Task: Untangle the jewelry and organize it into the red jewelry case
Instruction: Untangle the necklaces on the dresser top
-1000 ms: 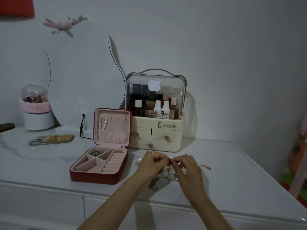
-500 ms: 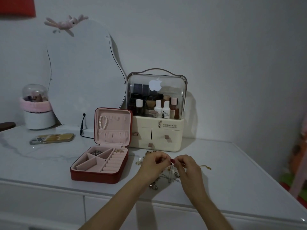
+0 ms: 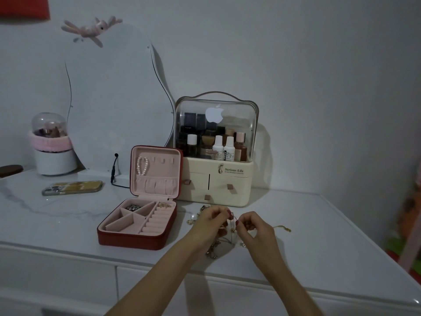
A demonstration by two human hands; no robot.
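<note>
gold tangled chain jewelry (image 3: pixel 230 229), light, limp and snag-prone, sits right of the open red jewelry case (image 3: pixel 136 226); left hand (image 3: pixel 210 221) and right hand (image 3: pixel 252 229) both pinch thin strands; best gripped beside knots.

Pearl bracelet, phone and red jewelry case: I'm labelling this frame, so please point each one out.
pearl bracelet (image 3: pixel 141 165), head view, middle of the hanging loop.
phone (image 3: pixel 73 187), head view, centre of its back.
red jewelry case (image 3: pixel 134 240), head view, front outer wall.

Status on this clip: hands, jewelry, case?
Left hand and right hand pinch tangled gold chain jewelry. Open red jewelry case beside them, partly filled. Nothing in the way.
</note>
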